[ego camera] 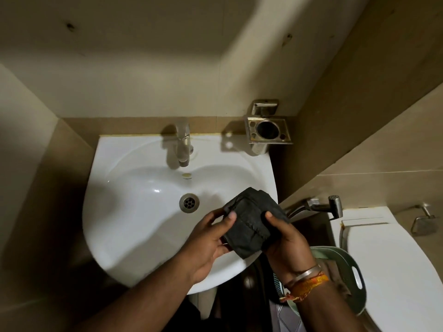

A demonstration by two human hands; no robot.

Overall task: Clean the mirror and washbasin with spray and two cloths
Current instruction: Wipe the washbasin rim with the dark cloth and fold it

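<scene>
Directly over the right front part of the white washbasin (134, 226), a folded dark cloth (251, 221) is held between both hands; the left hand (206, 245) has its grip closed on the cloth's left edge, thumb on top and fingers curled beneath; the right hand (285, 238) likewise grips the cloth's right side, thumb pressed on the upper face; the right wrist wears a metal bangle (305, 273) and an orange thread band (309, 285). Behind the bowl stands a chrome tap (183, 144), its spout above the basin; the drain (189, 202) lies just left of the cloth; a metal wall holder (268, 130) hangs to the tap's right; a hand sprayer (318, 207) and a white toilet (388, 259) sit at the right.
</scene>
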